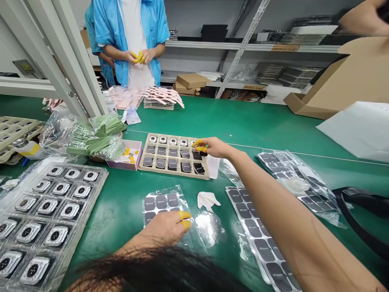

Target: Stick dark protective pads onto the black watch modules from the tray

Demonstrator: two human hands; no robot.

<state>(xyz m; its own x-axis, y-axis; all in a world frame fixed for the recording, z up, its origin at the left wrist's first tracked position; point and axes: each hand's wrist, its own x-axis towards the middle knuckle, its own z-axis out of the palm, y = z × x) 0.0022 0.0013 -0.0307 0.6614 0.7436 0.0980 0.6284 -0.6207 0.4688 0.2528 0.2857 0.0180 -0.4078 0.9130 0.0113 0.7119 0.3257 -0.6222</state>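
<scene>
Seems to read "HiFuture" on dark square stickers [173, 199]; looks alike on dark squares [173, 164] in beige tray [174, 175]; too small to make out on brown shelf labels [285, 48].

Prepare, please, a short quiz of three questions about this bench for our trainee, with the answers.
1. Which of the wearer's hands is at the beige tray: a) left, b) right, c) both?
2. True or false: the small open box stands on the right side of the beige tray.
3. Fill in: the left hand wears ____ finger covers.

Key: 1. b, the right hand. 2. False; the small open box is on its left. 3. Yellow.
</scene>
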